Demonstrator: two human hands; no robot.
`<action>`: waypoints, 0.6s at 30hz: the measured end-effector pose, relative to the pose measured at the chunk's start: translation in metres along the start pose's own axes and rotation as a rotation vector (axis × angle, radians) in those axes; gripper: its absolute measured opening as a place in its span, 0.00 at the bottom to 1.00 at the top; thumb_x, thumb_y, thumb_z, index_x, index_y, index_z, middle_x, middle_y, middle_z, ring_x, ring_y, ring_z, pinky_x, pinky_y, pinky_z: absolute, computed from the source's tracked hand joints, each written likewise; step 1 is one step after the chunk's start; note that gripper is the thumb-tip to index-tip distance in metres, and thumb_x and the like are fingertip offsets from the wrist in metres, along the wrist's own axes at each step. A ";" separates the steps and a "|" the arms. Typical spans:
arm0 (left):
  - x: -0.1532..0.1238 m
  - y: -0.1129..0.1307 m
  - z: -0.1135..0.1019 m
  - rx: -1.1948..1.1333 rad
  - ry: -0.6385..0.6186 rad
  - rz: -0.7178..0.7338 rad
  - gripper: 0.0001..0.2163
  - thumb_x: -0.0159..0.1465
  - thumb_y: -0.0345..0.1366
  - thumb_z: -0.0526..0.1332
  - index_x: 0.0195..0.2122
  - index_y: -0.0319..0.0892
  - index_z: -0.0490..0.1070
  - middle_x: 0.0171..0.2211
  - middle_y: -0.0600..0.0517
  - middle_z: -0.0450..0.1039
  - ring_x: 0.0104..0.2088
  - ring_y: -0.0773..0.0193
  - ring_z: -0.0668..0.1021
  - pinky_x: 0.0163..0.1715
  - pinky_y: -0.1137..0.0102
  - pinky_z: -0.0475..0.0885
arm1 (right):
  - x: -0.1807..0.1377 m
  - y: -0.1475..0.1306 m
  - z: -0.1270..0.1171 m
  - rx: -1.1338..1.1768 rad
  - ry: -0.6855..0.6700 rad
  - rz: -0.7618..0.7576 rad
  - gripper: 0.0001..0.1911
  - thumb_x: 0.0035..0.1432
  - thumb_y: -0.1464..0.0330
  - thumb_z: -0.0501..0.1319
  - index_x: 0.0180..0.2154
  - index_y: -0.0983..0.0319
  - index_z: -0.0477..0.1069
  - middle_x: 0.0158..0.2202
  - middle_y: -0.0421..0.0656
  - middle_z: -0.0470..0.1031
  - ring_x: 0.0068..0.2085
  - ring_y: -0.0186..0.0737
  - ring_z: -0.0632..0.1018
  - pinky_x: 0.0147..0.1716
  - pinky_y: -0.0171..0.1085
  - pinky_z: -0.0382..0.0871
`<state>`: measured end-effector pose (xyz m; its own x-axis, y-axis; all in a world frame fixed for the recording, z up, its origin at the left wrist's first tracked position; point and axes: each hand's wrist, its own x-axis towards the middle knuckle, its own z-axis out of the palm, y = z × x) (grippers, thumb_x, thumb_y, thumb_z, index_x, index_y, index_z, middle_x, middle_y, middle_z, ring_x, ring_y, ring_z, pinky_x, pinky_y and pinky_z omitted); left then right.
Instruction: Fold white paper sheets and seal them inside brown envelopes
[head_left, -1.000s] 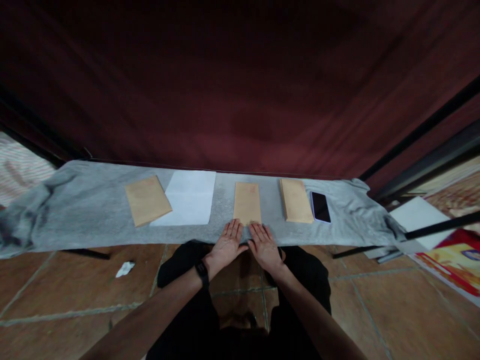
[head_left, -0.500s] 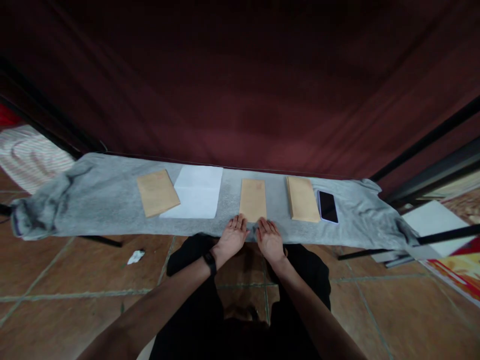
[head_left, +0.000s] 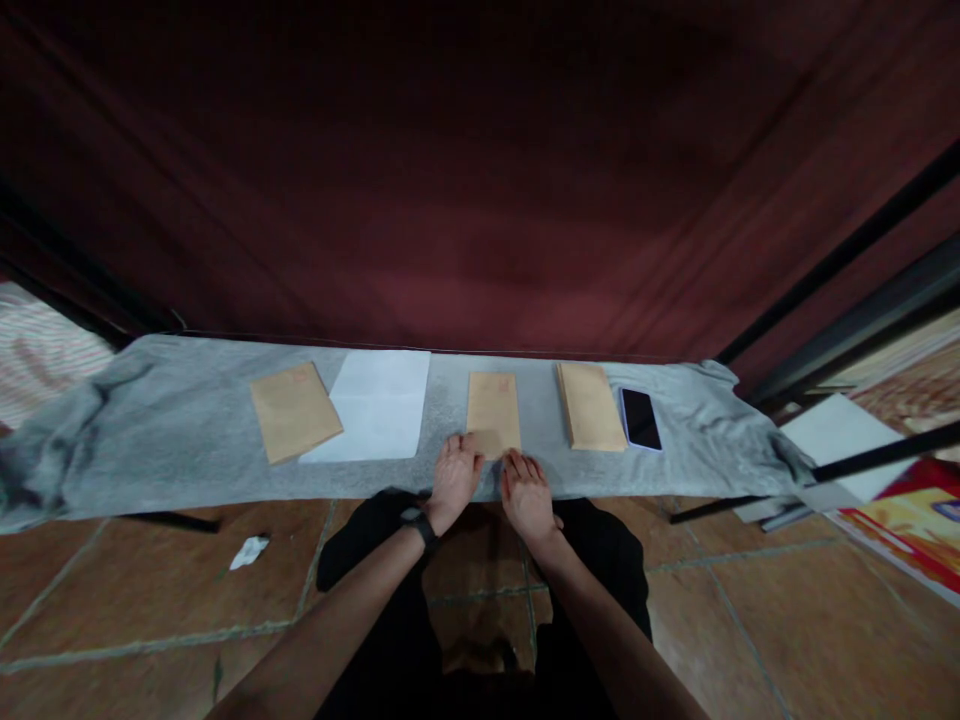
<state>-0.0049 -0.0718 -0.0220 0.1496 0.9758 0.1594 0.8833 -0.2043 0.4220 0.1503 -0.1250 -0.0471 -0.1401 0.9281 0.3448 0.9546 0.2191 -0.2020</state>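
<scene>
A tan envelope [head_left: 493, 408] lies in the middle of a grey cloth [head_left: 187, 440] spread over a long narrow bench. My left hand [head_left: 455, 476] rests at the envelope's near left corner, fingers bent on its edge. My right hand [head_left: 527, 492] lies flat and open on the cloth just below the envelope's near right corner. A black band sits on my left wrist. To the left are another tan envelope [head_left: 294, 410] and a white sheet [head_left: 379, 406]. To the right are a stack of tan envelopes [head_left: 590, 405] and a black phone [head_left: 641, 418].
A dark red curtain [head_left: 480, 180] hangs behind the bench. The floor is brown tile with a crumpled white scrap [head_left: 250, 551]. White boards [head_left: 840, 435], black metal bars and a colourful printed sheet [head_left: 911, 525] lie at the right. Striped fabric [head_left: 37, 350] shows at far left.
My left hand has moved up onto the envelope's near left corner and its fingers have curled. The right hand stays flat below it. The view has shifted a little.
</scene>
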 end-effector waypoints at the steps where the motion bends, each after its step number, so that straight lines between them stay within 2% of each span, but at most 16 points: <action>1: 0.004 -0.002 0.002 -0.070 0.009 -0.057 0.15 0.65 0.32 0.59 0.53 0.36 0.69 0.48 0.37 0.75 0.51 0.48 0.75 0.51 0.56 0.70 | 0.000 -0.001 0.001 -0.001 0.005 0.007 0.20 0.69 0.71 0.51 0.59 0.66 0.71 0.60 0.52 0.73 0.58 0.48 0.74 0.62 0.48 0.62; 6: 0.026 -0.016 0.008 -0.330 -0.010 -0.255 0.25 0.57 0.30 0.64 0.56 0.35 0.66 0.38 0.43 0.79 0.41 0.53 0.80 0.41 0.62 0.73 | 0.002 -0.005 -0.001 -0.010 0.019 0.035 0.20 0.68 0.71 0.52 0.59 0.65 0.70 0.60 0.52 0.73 0.56 0.49 0.74 0.60 0.49 0.63; 8: 0.033 -0.020 0.009 -0.453 -0.036 -0.312 0.24 0.55 0.31 0.65 0.54 0.36 0.68 0.31 0.48 0.79 0.35 0.55 0.81 0.36 0.65 0.72 | 0.004 -0.006 -0.003 -0.019 0.016 0.042 0.19 0.68 0.71 0.52 0.58 0.64 0.70 0.59 0.52 0.73 0.55 0.50 0.74 0.59 0.49 0.64; 10: 0.036 -0.022 0.008 -0.574 -0.061 -0.335 0.19 0.54 0.32 0.66 0.48 0.38 0.72 0.27 0.52 0.77 0.31 0.58 0.80 0.33 0.68 0.72 | 0.006 -0.008 -0.004 -0.021 0.014 0.049 0.18 0.69 0.70 0.52 0.57 0.63 0.70 0.57 0.52 0.74 0.53 0.49 0.74 0.58 0.49 0.64; 13: 0.035 -0.019 0.005 -0.750 -0.082 -0.337 0.15 0.53 0.35 0.66 0.42 0.40 0.74 0.27 0.53 0.77 0.29 0.61 0.79 0.31 0.69 0.72 | 0.009 -0.009 -0.006 -0.013 0.038 0.058 0.17 0.69 0.69 0.53 0.57 0.60 0.69 0.55 0.51 0.75 0.52 0.50 0.74 0.56 0.49 0.66; 18: 0.026 -0.004 -0.008 -0.951 -0.112 -0.337 0.19 0.53 0.40 0.64 0.46 0.39 0.73 0.27 0.55 0.75 0.25 0.65 0.75 0.25 0.71 0.68 | 0.015 -0.005 -0.007 -0.021 0.047 0.076 0.18 0.70 0.65 0.54 0.58 0.60 0.68 0.53 0.51 0.75 0.49 0.50 0.76 0.51 0.47 0.70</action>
<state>-0.0086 -0.0460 -0.0122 0.0421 0.9857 -0.1629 0.1750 0.1533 0.9726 0.1451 -0.1138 -0.0348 -0.0548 0.9265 0.3723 0.9674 0.1415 -0.2098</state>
